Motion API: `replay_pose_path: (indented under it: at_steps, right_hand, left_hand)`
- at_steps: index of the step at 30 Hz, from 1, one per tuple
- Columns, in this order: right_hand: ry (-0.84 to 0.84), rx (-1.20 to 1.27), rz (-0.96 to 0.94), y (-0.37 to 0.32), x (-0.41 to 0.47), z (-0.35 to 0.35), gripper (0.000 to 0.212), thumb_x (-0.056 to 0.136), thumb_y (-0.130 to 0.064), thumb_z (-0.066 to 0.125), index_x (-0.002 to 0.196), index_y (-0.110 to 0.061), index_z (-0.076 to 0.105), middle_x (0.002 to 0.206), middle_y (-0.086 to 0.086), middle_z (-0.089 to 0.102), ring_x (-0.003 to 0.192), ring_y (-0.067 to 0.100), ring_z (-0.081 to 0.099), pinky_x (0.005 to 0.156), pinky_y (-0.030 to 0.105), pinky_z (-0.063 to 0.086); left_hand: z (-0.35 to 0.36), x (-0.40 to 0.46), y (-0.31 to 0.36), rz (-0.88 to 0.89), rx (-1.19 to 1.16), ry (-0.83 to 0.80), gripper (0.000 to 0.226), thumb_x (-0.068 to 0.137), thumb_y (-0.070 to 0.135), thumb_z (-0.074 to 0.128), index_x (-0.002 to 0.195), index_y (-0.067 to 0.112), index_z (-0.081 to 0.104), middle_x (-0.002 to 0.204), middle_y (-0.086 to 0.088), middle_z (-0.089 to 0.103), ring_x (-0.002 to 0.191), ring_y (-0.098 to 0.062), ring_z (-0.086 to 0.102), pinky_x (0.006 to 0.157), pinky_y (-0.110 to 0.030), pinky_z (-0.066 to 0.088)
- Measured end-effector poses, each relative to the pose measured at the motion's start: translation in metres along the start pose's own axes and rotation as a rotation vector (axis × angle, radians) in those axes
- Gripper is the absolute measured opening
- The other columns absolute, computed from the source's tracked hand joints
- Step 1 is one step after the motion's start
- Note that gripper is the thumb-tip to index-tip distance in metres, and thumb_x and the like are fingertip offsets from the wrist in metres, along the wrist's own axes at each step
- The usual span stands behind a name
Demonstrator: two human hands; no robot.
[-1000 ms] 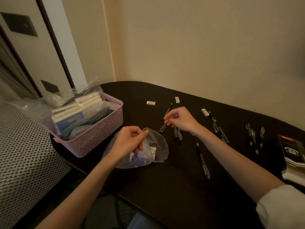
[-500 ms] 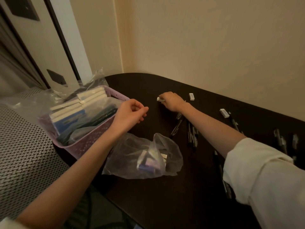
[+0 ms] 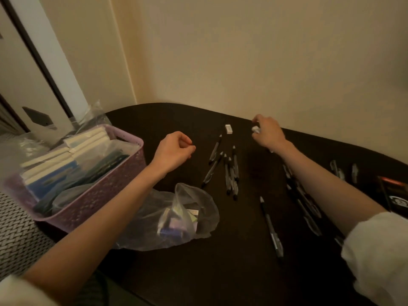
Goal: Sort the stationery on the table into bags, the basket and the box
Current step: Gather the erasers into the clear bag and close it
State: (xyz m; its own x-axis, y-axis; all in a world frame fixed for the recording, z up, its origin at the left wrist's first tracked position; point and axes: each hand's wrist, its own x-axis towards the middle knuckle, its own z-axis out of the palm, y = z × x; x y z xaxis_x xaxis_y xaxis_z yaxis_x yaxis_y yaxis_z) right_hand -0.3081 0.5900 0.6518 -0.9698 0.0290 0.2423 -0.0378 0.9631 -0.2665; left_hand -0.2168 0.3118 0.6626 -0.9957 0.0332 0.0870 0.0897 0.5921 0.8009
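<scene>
The dark worktop (image 3: 220, 272) carries a purple basket (image 3: 106, 195) of stationery at its left edge. A clear bag (image 3: 205, 208) lies beside it, near scattered pens (image 3: 230, 173). The left hand (image 3: 172, 151) hovers with fingers curled, holding nothing. The right hand (image 3: 268, 133) pinches a white eraser (image 3: 255, 129); another eraser (image 3: 229, 128) lies nearby.

Our left hand (image 3: 174, 151) has the basket (image 3: 92, 195) to its left and the bag (image 3: 176, 217) just before it; pens (image 3: 229, 171) and an eraser (image 3: 229, 128) lie between our hands on the worktop (image 3: 220, 272).
</scene>
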Motion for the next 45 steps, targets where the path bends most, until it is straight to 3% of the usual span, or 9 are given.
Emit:
replay_pose_path:
  at_steps: [4,7,12,20,27,34,37,40,45]
  right_hand:
    - [-0.137,-0.036,0.021,0.049,-0.014,-0.009,0.033,0.087,-0.013,0.065,0.121,-0.012,0.063,0.123,0.014,0.059,0.109,0.030,0.058,0.092,0.039,0.051]
    - [-0.148,-0.078,-0.031,0.057,-0.020,-0.008,0.037,0.091,-0.019,0.062,0.127,-0.014,0.059,0.126,0.014,0.050,0.113,0.031,0.052,0.097,0.039,0.046]
    - [-0.219,-0.144,-0.031,0.058,-0.018,-0.001,0.036,0.095,-0.019,0.054,0.130,-0.011,0.057,0.130,0.014,0.053,0.118,0.031,0.051,0.099,0.042,0.047]
    - [-0.202,-0.106,-0.033,0.056,-0.014,0.008,0.038,0.091,-0.016,0.063,0.129,-0.012,0.059,0.129,0.010,0.061,0.121,0.025,0.054,0.099,0.040,0.048]
    - [0.003,0.446,0.116,0.040,-0.022,-0.001,0.032,0.088,-0.015,0.068,0.120,-0.011,0.067,0.116,0.007,0.068,0.110,0.018,0.062,0.095,0.029,0.049]
    - [0.018,0.876,0.337,0.036,-0.046,-0.013,0.028,0.086,-0.009,0.069,0.114,-0.012,0.069,0.107,0.007,0.068,0.102,0.017,0.062,0.087,0.029,0.052]
    - [0.001,1.137,0.508,0.029,-0.064,-0.026,0.028,0.087,-0.009,0.067,0.115,-0.014,0.067,0.112,0.004,0.064,0.103,0.017,0.061,0.077,0.023,0.050]
    - [0.003,1.293,0.644,0.017,-0.084,-0.042,0.026,0.088,-0.011,0.067,0.112,-0.017,0.067,0.109,0.003,0.065,0.100,0.016,0.061,0.073,0.022,0.049]
    - [0.041,1.357,0.627,-0.013,-0.127,-0.058,0.027,0.088,-0.012,0.067,0.114,-0.018,0.066,0.110,0.003,0.064,0.101,0.015,0.061,0.076,0.022,0.051]
  left_hand:
    - [0.021,0.020,0.026,0.165,0.149,-0.032,0.025,0.091,0.022,0.065,0.114,0.016,0.059,0.091,0.010,0.062,0.087,-0.006,0.062,0.079,-0.024,0.049]
    - [0.042,0.044,0.037,0.215,0.202,-0.063,0.028,0.091,0.020,0.064,0.118,0.014,0.059,0.096,0.007,0.061,0.087,-0.006,0.058,0.079,-0.022,0.047]
    - [0.070,0.093,0.030,0.192,0.383,-0.119,0.035,0.091,0.018,0.064,0.125,0.011,0.057,0.113,-0.006,0.067,0.102,-0.017,0.063,0.087,-0.031,0.052]
    - [0.104,0.148,0.039,0.269,0.541,-0.136,0.047,0.090,0.022,0.067,0.132,0.008,0.053,0.130,-0.011,0.059,0.118,-0.026,0.056,0.097,-0.038,0.048]
    - [0.128,0.179,0.039,0.197,0.543,-0.241,0.068,0.082,0.025,0.076,0.141,0.009,0.045,0.142,-0.010,0.050,0.131,-0.029,0.047,0.107,-0.041,0.041]
    - [0.144,0.170,0.036,0.183,0.502,-0.164,0.048,0.085,0.018,0.073,0.126,0.001,0.056,0.128,-0.017,0.060,0.118,-0.031,0.056,0.097,-0.037,0.047]
    - [0.132,0.148,0.050,0.192,0.409,-0.180,0.058,0.082,0.021,0.076,0.129,0.002,0.049,0.127,-0.015,0.058,0.116,-0.030,0.056,0.094,-0.036,0.047]
    - [0.105,0.105,0.071,0.220,0.249,-0.245,0.060,0.079,0.019,0.078,0.128,0.006,0.046,0.112,-0.010,0.064,0.101,-0.019,0.062,0.084,-0.029,0.049]
    - [0.041,0.001,0.081,0.257,0.068,-0.361,0.049,0.074,0.019,0.081,0.116,0.013,0.056,0.106,0.001,0.066,0.097,-0.010,0.064,0.085,-0.027,0.053]
